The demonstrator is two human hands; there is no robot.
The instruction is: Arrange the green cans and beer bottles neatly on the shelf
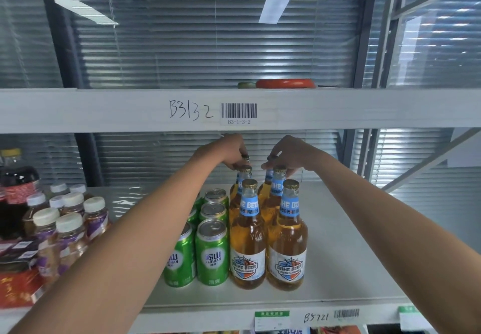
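Several green cans (212, 253) stand in two rows on the white shelf (338, 242), the left row partly hidden by my left forearm. Right beside them stand amber beer bottles (247, 242) with blue neck labels, in two rows running back. My left hand (229, 152) reaches to the back of the left bottle row, fingers closed around the cap of a rear bottle. My right hand (289, 152) does the same on a rear bottle (272, 177) of the right row, fingertips pinching its top. The rearmost bottles are mostly hidden behind the front ones.
Small white-capped drink bottles (69, 224) and a large cola bottle (15, 190) crowd the shelf's left side, with red packets (15, 286) below them. The upper shelf beam (104, 111) sits just above my hands. Bare shelf extends to the right of the beer bottles.
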